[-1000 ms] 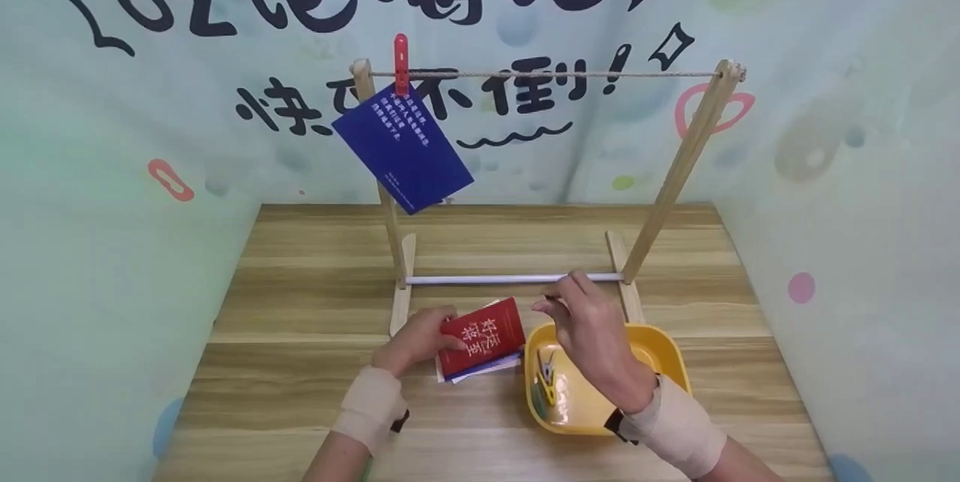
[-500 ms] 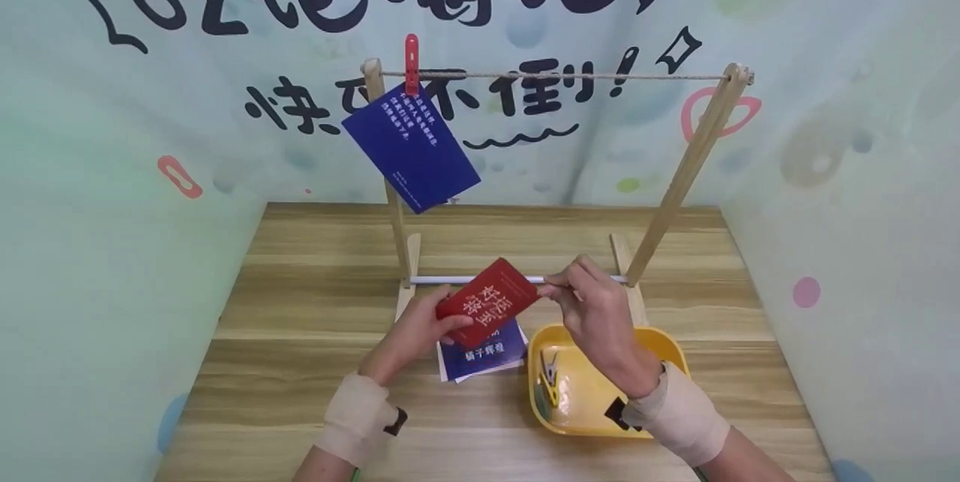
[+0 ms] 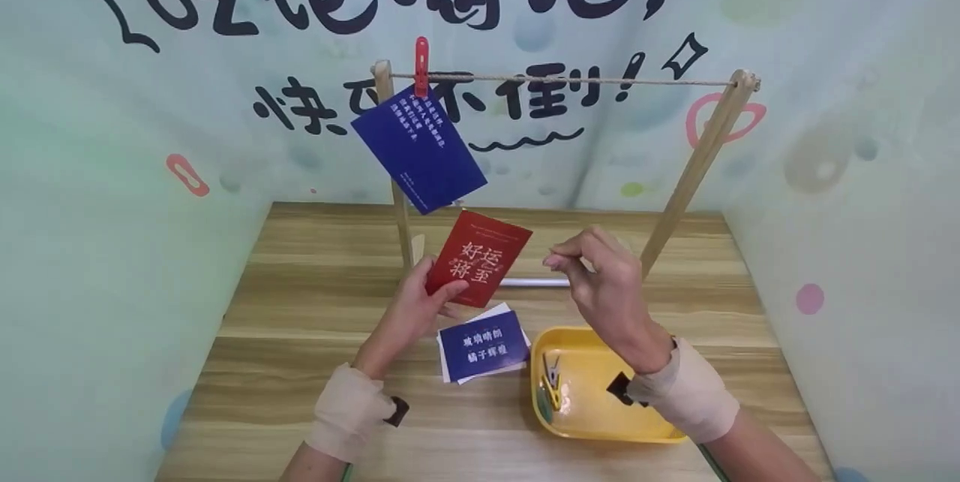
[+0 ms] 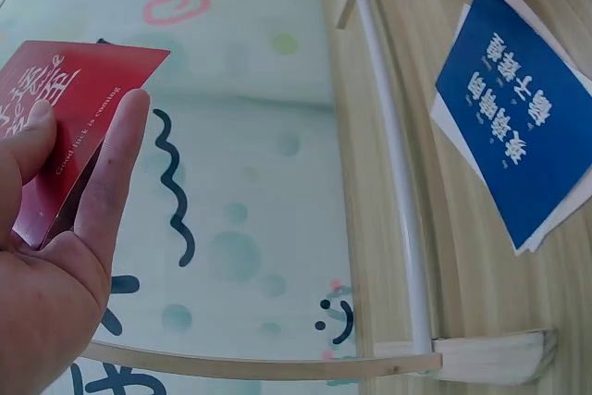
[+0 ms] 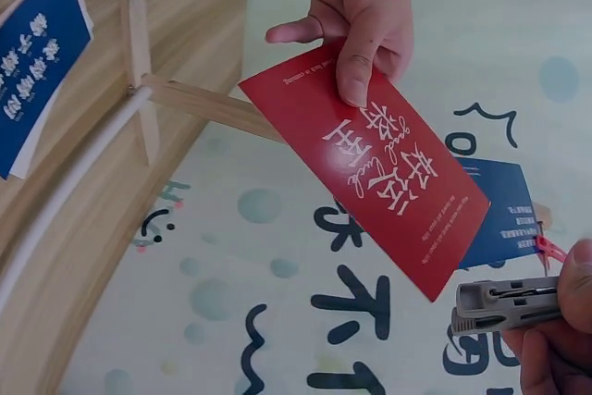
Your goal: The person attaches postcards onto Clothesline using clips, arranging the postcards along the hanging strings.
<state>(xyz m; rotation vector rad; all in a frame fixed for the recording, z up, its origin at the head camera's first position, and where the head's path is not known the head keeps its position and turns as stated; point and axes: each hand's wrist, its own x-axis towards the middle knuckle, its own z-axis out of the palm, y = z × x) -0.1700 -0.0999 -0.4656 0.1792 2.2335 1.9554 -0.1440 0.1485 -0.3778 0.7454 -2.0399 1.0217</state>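
Note:
My left hand (image 3: 409, 313) pinches a red card (image 3: 480, 260) with white lettering between thumb and fingers, raised off the table and tilted. To its right, my right hand (image 3: 611, 294) grips a grey clothespin (image 5: 504, 302), seen best in the right wrist view; its nose points towards the card but stays apart from it. A blue card (image 3: 420, 155) hangs slanted from a string (image 3: 570, 80), held by a red clothespin (image 3: 421, 65). On the table below lies a small pile of cards (image 3: 484, 347), a blue one on top.
Wooden posts (image 3: 694, 167) hold the string at both ends, with a white rod (image 3: 536, 283) joining them low down. A yellow basin (image 3: 600, 433) stands under my right forearm; a few clothespins (image 3: 553, 384) lie at its left side. A printed cloth (image 3: 562, 174) forms the backdrop.
My left hand has lifted the red card off the pile, up and away, turning it more upright and uncovering the blue card beneath. The right hand has risen slightly.

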